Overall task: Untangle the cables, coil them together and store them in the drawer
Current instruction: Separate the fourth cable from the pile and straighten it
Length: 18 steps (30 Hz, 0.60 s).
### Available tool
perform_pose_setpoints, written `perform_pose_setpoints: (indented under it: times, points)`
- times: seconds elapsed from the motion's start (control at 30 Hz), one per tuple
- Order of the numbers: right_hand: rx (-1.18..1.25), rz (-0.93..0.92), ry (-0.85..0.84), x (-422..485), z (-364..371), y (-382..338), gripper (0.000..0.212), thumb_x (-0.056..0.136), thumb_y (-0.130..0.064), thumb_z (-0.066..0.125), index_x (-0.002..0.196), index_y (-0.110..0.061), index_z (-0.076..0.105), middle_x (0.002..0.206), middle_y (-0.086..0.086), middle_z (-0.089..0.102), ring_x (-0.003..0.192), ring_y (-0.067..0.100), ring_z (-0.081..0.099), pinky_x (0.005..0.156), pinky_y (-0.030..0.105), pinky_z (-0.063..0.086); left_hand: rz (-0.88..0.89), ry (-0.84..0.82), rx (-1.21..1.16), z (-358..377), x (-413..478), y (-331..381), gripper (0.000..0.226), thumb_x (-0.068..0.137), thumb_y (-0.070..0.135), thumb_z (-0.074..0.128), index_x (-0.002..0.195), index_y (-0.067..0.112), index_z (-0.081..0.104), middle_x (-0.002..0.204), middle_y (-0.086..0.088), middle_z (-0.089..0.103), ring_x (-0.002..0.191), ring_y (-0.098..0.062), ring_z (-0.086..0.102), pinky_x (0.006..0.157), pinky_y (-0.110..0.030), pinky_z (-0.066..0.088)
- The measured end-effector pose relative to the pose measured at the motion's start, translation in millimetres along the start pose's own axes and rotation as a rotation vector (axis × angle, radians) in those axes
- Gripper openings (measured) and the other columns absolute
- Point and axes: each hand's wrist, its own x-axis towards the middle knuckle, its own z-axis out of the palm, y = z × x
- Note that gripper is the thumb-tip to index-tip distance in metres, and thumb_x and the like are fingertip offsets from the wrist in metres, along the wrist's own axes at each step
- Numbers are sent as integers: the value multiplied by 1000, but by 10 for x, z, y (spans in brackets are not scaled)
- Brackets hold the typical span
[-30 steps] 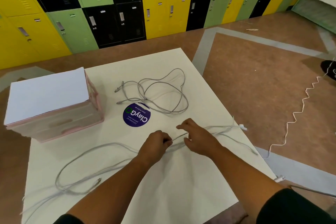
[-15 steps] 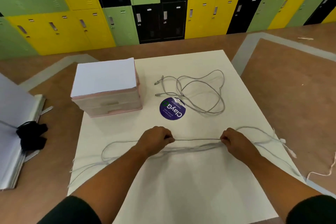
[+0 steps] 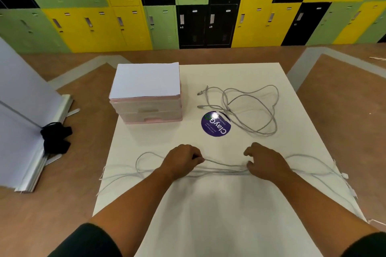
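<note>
Gripping one strand of the near cable (image 3: 221,171), the left hand (image 3: 183,160) is resting knuckles-up on the table (image 3: 229,204), its fingers curled tightly so that the strand is coming out at the thumb side. The right hand (image 3: 265,162) is lying a little way to the right, on the same run of grey strands. Its fingers are bending down over them with the forefinger lifting slightly, and I cannot tell whether it is actually pinching the cable or only covering it. Between the two hands the strands are running nearly straight and close together along the table. Beyond each hand they are spreading into loose loops, and the ends are trailing over the left and right edges.

The far cable (image 3: 227,108) is lying well apart from the hands on the far right part of the table, in several loose overlapping loops, with both plugs pointing left toward the drawer unit (image 3: 150,110). A round purple sticker (image 3: 216,124) is sitting just in front of those loops, touching one strand. The pink drawer unit is standing at the far left corner with both drawers closed and a white sheet (image 3: 146,79) covering its top. Yellow, green and black lockers (image 3: 125,27) are lining the wall behind. On the floor at the left a pale panel (image 3: 20,100) is leaning, with a black bundle (image 3: 55,140) beside it.
</note>
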Motion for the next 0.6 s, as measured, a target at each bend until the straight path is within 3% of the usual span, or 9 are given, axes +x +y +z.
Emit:
perform_pose_setpoints:
  times: [0.13,0.33,0.6]
  points:
    - [168,-287,-78,45,18,-875,30,93,-35,60,122,-25,64,117,-8,59,102,14,60,89,31,47,10,38,-24,-1,-9,-13,18,93,37,62,89,24,74,84,10,71,74,-8,60,63,-22,38]
    - [255,-319,-30,143,187,-1179,9,96,-28,56,90,-24,61,89,-7,58,80,15,58,76,39,52,-14,19,-99,-72,-119,-139,19,93,37,63,93,23,76,89,10,73,77,-7,62,68,-22,44]
    - [217,-287,23,282,169,-924,10,93,-17,59,83,-20,59,84,-7,60,78,15,58,75,38,52,-136,34,-137,-356,-301,-541,20,94,39,63,94,24,76,85,14,70,78,-3,61,72,-25,47]
